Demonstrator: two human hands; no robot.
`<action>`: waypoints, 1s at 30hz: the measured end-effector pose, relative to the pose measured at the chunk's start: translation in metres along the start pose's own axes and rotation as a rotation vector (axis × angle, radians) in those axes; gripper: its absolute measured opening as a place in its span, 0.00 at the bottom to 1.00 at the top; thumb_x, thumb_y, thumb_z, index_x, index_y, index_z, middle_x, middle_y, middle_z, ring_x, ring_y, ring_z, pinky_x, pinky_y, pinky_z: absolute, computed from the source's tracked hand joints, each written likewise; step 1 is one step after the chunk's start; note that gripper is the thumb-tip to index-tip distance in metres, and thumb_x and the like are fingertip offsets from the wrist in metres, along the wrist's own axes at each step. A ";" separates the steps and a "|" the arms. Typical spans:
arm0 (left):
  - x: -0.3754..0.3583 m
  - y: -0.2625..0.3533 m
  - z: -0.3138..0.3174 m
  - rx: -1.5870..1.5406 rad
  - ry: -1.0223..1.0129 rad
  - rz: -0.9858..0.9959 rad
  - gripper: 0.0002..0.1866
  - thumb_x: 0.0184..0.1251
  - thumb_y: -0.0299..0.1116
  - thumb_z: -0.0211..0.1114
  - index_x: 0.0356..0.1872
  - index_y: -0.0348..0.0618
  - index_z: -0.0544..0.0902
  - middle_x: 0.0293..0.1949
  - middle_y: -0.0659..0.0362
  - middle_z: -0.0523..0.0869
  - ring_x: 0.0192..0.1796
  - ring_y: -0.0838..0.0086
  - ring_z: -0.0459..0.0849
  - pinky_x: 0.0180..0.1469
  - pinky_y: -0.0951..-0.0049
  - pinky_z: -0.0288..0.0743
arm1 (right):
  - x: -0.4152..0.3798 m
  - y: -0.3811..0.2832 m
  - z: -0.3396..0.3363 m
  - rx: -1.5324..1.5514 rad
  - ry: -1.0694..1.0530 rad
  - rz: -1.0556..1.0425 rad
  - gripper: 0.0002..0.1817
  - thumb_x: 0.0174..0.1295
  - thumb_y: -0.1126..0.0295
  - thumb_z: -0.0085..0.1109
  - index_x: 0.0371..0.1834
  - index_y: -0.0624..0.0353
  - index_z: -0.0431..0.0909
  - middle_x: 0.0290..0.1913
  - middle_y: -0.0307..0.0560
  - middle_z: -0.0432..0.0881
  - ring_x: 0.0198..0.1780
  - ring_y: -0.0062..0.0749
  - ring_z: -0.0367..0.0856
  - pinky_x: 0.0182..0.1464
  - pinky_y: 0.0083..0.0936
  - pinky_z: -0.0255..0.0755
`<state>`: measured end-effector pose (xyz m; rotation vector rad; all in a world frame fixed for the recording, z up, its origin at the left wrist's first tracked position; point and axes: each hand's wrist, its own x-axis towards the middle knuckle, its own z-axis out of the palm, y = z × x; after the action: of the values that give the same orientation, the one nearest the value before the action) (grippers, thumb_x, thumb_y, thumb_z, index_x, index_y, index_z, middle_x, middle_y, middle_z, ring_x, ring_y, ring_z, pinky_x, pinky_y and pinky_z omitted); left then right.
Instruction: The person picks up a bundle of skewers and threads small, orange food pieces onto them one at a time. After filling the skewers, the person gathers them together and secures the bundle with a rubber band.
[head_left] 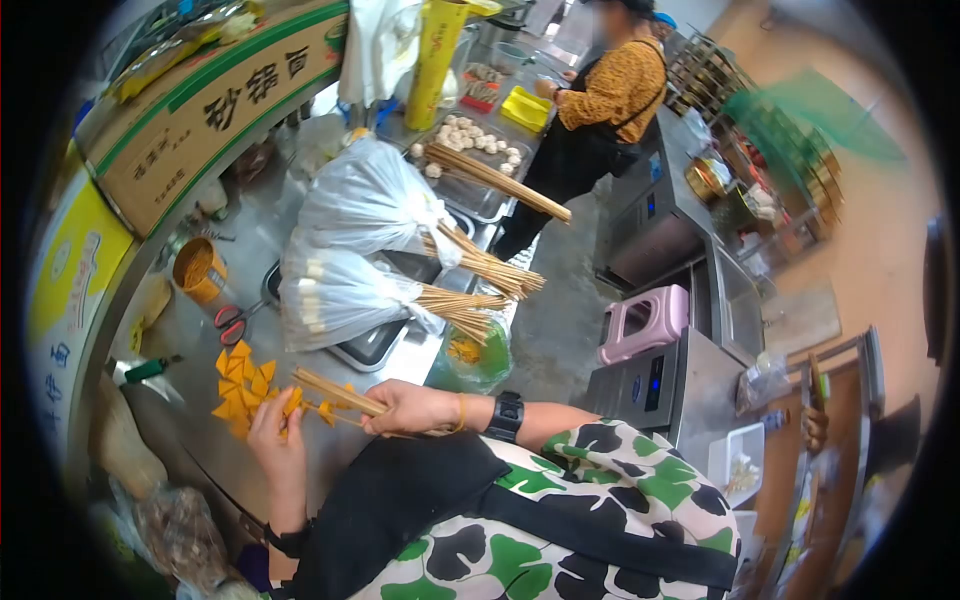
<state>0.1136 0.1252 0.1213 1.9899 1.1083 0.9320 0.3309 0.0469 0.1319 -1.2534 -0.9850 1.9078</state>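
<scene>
The right fingers (397,408) close around thin wooden sticks (335,390); the left fingers (278,418) pinch a flat orange piece (290,402) at the sticks' tips. Just beyond the left fingers lie sharp-cornered, matte orange triangles (235,385), loosely heaped, with bare, smooth steel desk (185,385) to their left. Farther off sit red-handled scissors (231,325), then crinkled translucent bags (345,300) of skewers reaching past the desk's right edge.

Commercial kitchen | steel counter (205,435) | bagged skewers (465,310) | aproned co-worker (610,95) | steel appliances (640,385)
</scene>
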 end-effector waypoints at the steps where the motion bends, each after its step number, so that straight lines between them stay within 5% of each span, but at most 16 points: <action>1: 0.001 0.002 0.002 -0.015 -0.006 -0.043 0.16 0.52 0.15 0.63 0.45 0.34 0.82 0.38 0.51 0.83 0.38 0.64 0.83 0.41 0.71 0.78 | 0.003 0.004 0.001 -0.014 -0.009 -0.007 0.04 0.60 0.72 0.59 0.35 0.58 0.74 0.25 0.32 0.73 0.25 0.12 0.70 0.26 0.12 0.64; 4: 0.000 0.017 0.011 -0.195 -0.063 -0.182 0.16 0.52 0.16 0.64 0.44 0.35 0.83 0.38 0.50 0.83 0.39 0.63 0.83 0.43 0.69 0.77 | 0.002 0.003 -0.003 -0.089 0.061 -0.073 0.06 0.60 0.70 0.60 0.35 0.57 0.74 0.26 0.30 0.73 0.26 0.12 0.70 0.27 0.13 0.66; 6: 0.002 0.000 0.008 -0.020 -0.112 -0.068 0.18 0.54 0.17 0.65 0.49 0.36 0.80 0.42 0.51 0.83 0.43 0.67 0.83 0.47 0.71 0.77 | 0.004 0.006 -0.003 -0.108 0.106 0.014 0.07 0.60 0.67 0.60 0.36 0.56 0.74 0.27 0.31 0.74 0.27 0.13 0.70 0.29 0.15 0.67; 9: 0.001 -0.009 0.002 -0.492 -0.103 -0.379 0.29 0.59 0.20 0.65 0.63 0.43 0.70 0.56 0.54 0.77 0.54 0.72 0.77 0.59 0.72 0.70 | 0.008 0.019 -0.011 -0.139 0.153 -0.125 0.18 0.60 0.61 0.63 0.50 0.56 0.74 0.35 0.32 0.78 0.31 0.14 0.74 0.30 0.15 0.69; 12: -0.013 -0.073 -0.018 0.157 0.051 -0.255 0.16 0.55 0.24 0.67 0.46 0.41 0.80 0.50 0.54 0.80 0.49 0.63 0.79 0.52 0.69 0.72 | -0.007 -0.015 -0.005 -0.071 0.164 0.047 0.16 0.61 0.63 0.61 0.47 0.60 0.74 0.25 0.31 0.72 0.25 0.13 0.69 0.27 0.14 0.65; 15: -0.024 -0.058 -0.027 0.454 0.104 -0.041 0.13 0.49 0.25 0.69 0.39 0.40 0.82 0.46 0.54 0.80 0.48 0.57 0.77 0.51 0.65 0.70 | -0.001 -0.013 -0.007 0.011 0.120 0.014 0.13 0.63 0.65 0.59 0.45 0.61 0.76 0.26 0.30 0.72 0.25 0.11 0.69 0.27 0.14 0.65; 19: -0.019 -0.076 0.000 0.350 -0.117 -0.013 0.13 0.46 0.25 0.69 0.37 0.39 0.82 0.44 0.54 0.81 0.50 0.56 0.74 0.55 0.61 0.68 | 0.000 -0.027 0.005 0.066 0.067 -0.020 0.09 0.62 0.68 0.60 0.40 0.61 0.77 0.28 0.30 0.75 0.26 0.09 0.70 0.27 0.12 0.65; 25: -0.014 -0.127 0.045 0.793 -0.208 0.250 0.11 0.57 0.29 0.53 0.36 0.42 0.83 0.40 0.53 0.83 0.48 0.59 0.78 0.52 0.57 0.69 | -0.001 -0.014 -0.003 0.187 -0.090 0.028 0.07 0.58 0.69 0.65 0.35 0.56 0.76 0.28 0.31 0.76 0.28 0.12 0.73 0.29 0.13 0.67; 30: 0.003 -0.090 0.043 0.523 -0.286 0.234 0.14 0.59 0.28 0.54 0.45 0.37 0.80 0.48 0.46 0.79 0.54 0.50 0.73 0.57 0.55 0.65 | 0.003 0.001 -0.012 0.079 -0.040 -0.031 0.06 0.56 0.69 0.64 0.31 0.58 0.77 0.25 0.34 0.78 0.26 0.13 0.75 0.26 0.13 0.67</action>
<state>0.1135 0.1567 0.0266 2.6247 1.0414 0.4655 0.3408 0.0518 0.1261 -1.1532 -0.9349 1.9357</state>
